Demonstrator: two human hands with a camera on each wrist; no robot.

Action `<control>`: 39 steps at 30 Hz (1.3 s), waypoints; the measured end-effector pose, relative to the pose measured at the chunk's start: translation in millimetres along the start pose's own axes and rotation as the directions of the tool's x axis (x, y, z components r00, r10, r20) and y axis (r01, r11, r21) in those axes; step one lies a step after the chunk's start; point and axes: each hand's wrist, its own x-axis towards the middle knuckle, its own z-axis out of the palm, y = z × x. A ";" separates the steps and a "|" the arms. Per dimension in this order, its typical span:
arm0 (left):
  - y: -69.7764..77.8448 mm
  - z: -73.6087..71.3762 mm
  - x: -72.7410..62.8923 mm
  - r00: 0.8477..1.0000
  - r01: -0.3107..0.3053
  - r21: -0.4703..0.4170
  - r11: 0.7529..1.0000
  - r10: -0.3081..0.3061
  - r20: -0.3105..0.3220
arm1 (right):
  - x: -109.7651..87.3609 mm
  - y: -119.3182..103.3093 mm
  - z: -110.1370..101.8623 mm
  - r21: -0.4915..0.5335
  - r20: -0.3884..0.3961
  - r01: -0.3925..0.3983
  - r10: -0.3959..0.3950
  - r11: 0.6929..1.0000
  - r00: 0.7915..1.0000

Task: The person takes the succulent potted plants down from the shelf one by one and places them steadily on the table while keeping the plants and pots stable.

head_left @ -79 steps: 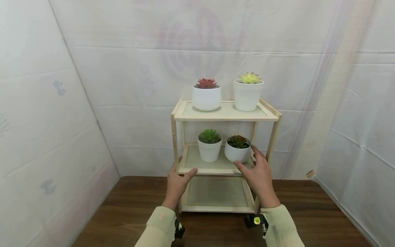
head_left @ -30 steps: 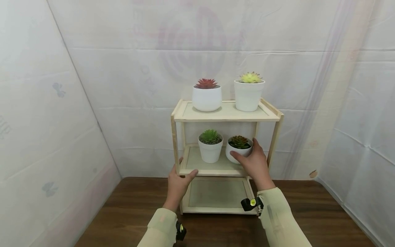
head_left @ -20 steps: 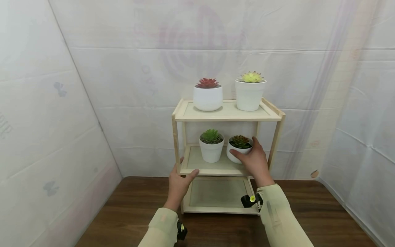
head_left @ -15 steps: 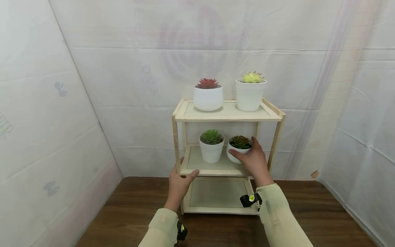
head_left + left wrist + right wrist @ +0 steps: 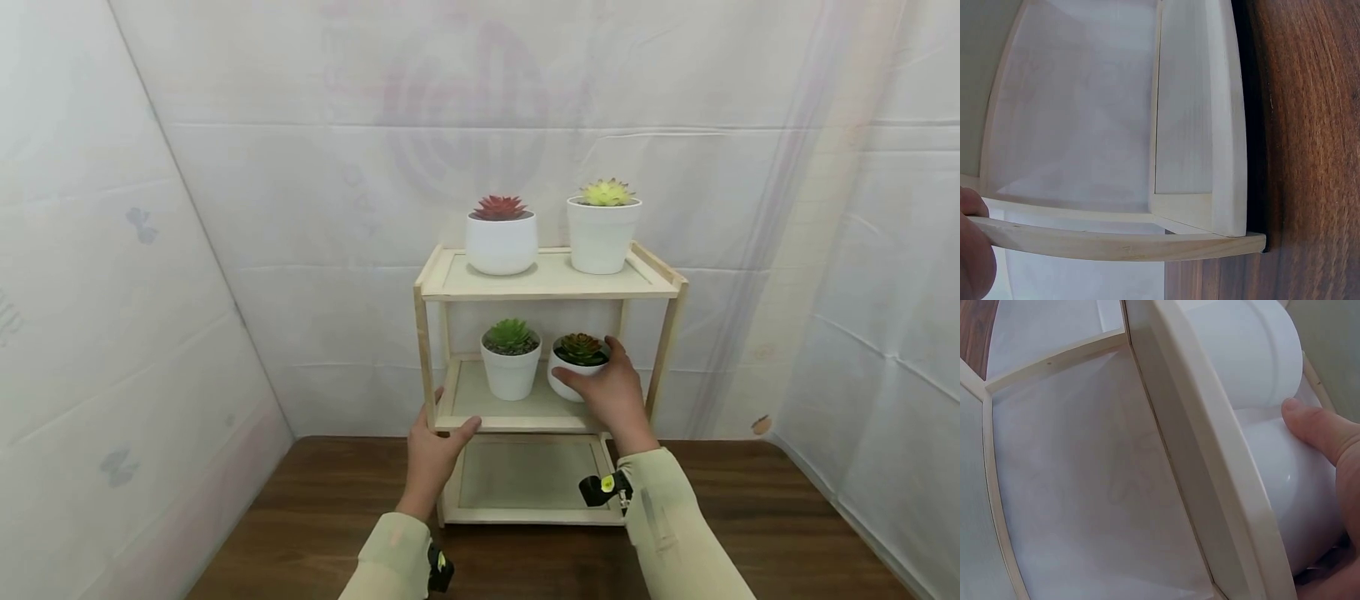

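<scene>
A three-tier pale wooden shelf (image 5: 551, 293) stands on a brown table. My left hand (image 5: 433, 458) grips its left front post at the middle tier; the thumb lies along the front and the other fingers go behind. On the middle tier, my right hand (image 5: 617, 396) holds a round white pot with a dark green-and-red succulent (image 5: 579, 350), thumb in front and fingers on its right side. In the right wrist view the thumb presses the white pot (image 5: 1300, 481). Just left of it stands a tapered white pot with a green succulent (image 5: 511, 367).
The top tier bears a round white pot with a red succulent (image 5: 502, 242) and a taller pot with a yellow-green one (image 5: 603, 233). The bottom tier (image 5: 534, 475) lies close above the table (image 5: 315, 508). A white sheet (image 5: 315, 208) hangs behind the shelf.
My right hand has moved up and in around the dark succulent's pot, from fingers spread beside it to a hold. The left hand keeps its grip on the post.
</scene>
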 end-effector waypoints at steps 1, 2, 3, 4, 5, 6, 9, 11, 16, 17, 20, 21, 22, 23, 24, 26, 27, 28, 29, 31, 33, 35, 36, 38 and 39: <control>0.4 0.0 0.0 1.000 0.000 0.000 1.000 0.000 -0.001 | -0.3 0.1 -0.3 0.000 0.000 -0.001 0.001 1.000 1.000; 0.6 0.0 0.1 1.000 -0.001 0.002 1.000 0.001 -0.001 | -0.6 0.3 -0.5 -0.002 -0.001 0.001 -0.001 1.000 1.000; 0.7 0.0 0.1 1.000 0.000 0.003 1.000 0.000 0.000 | -0.9 0.3 -0.8 -0.002 -0.002 0.005 -0.005 1.000 1.000; 1.2 -0.2 0.2 1.000 0.001 0.004 1.000 -0.001 -0.001 | -1.0 0.4 -0.8 -0.002 -0.004 0.008 -0.008 1.000 1.000; 1.4 -0.4 0.3 1.000 0.003 0.004 1.000 -0.003 -0.003 | -1.2 0.4 -0.8 -0.003 -0.005 0.010 -0.010 1.000 1.000; 1.8 -0.6 0.4 1.000 0.005 0.004 1.000 -0.005 -0.004 | -1.3 0.4 -0.7 -0.002 -0.006 0.012 -0.012 1.000 1.000; 2.6 -1.1 0.8 1.000 0.009 0.008 1.000 -0.009 -0.011 | -1.7 0.9 -0.6 0.000 -0.008 0.019 -0.019 1.000 1.000; 2.4 -0.8 0.9 1.000 0.012 0.012 1.000 -0.012 -0.012 | -2.2 1.5 -1.2 -0.003 -0.008 0.023 -0.023 1.000 1.000; 1.4 0.1 0.4 1.000 0.020 0.015 1.000 -0.020 -0.012 | -4.5 1.6 -3.2 -0.012 -0.003 0.022 -0.022 1.000 1.000; 1.6 0.1 0.2 1.000 0.021 0.018 1.000 -0.021 -0.015 | -5.0 1.4 -3.5 -0.014 -0.002 0.023 -0.023 1.000 1.000; 2.2 0.0 -0.4 1.000 0.020 0.022 1.000 -0.020 -0.019 | -6.3 1.0 -4.6 -0.023 0.001 0.029 -0.029 0.999 1.000; 2.4 0.0 -0.4 1.000 0.020 0.024 0.999 -0.020 -0.020 | -6.8 1.0 -5.2 -0.028 0.001 0.032 -0.032 0.999 0.999; 2.6 -0.1 -0.5 1.000 0.020 0.024 1.000 -0.020 -0.019 | -7.4 0.9 -5.8 -0.032 0.001 0.034 -0.034 0.999 0.999; 2.7 -0.2 -0.4 1.000 0.021 0.024 0.999 -0.021 -0.019 | -8.0 0.9 -6.5 -0.035 0.001 0.035 -0.035 0.999 0.999; 2.6 -0.3 -0.2 1.000 0.021 0.022 1.000 -0.021 -0.018 | -8.7 0.7 -7.1 -0.037 0.002 0.036 -0.036 0.999 0.999; 2.5 -0.5 -0.1 1.000 0.024 0.021 0.999 -0.023 -0.017 | -10.3 0.0 -8.7 -0.039 0.006 0.036 -0.036 0.999 0.999; 2.4 -0.6 0.0 1.000 0.024 0.022 0.999 -0.024 -0.017 | -10.9 -0.4 -9.3 -0.040 0.008 0.036 -0.036 0.999 0.999; 2.2 -0.7 0.1 1.000 0.025 0.021 0.999 -0.025 -0.017 | -11.6 -1.1 -10.1 -0.038 0.011 0.034 -0.034 0.999 0.999; 2.1 -0.8 0.2 1.000 0.026 0.021 0.999 -0.026 -0.016 | -12.4 -1.9 -10.8 -0.039 0.013 0.033 -0.032 0.999 0.999; 1.9 -1.0 0.1 1.000 0.028 0.021 0.999 -0.027 -0.014 | -13.9 -3.6 -12.5 -0.042 0.017 0.030 -0.030 0.999 0.999; 1.6 -1.1 0.1 1.000 0.029 0.021 0.999 -0.028 -0.012 | -15.1 -5.2 -14.0 -0.047 0.020 0.030 -0.029 0.998 0.999; 1.5 -1.2 -0.1 0.999 0.031 0.020 0.999 -0.031 -0.011 | -16.6 -6.9 -15.8 -0.052 0.025 0.032 -0.031 0.998 0.999; 1.4 -1.2 -0.2 0.999 0.032 0.020 0.999 -0.031 -0.011 | -17.3 -7.5 -16.6 -0.053 0.028 0.034 -0.032 0.998 0.999; 1.5 -1.2 -0.5 0.999 0.031 0.020 0.999 -0.031 -0.011 | -18.6 -8.4 -18.0 -0.055 0.033 0.036 -0.035 0.998 0.999; 1.7 -1.2 -0.7 0.999 0.032 0.020 0.999 -0.032 -0.011 | -19.2 -8.8 -18.7 -0.056 0.037 0.038 -0.036 0.998 0.999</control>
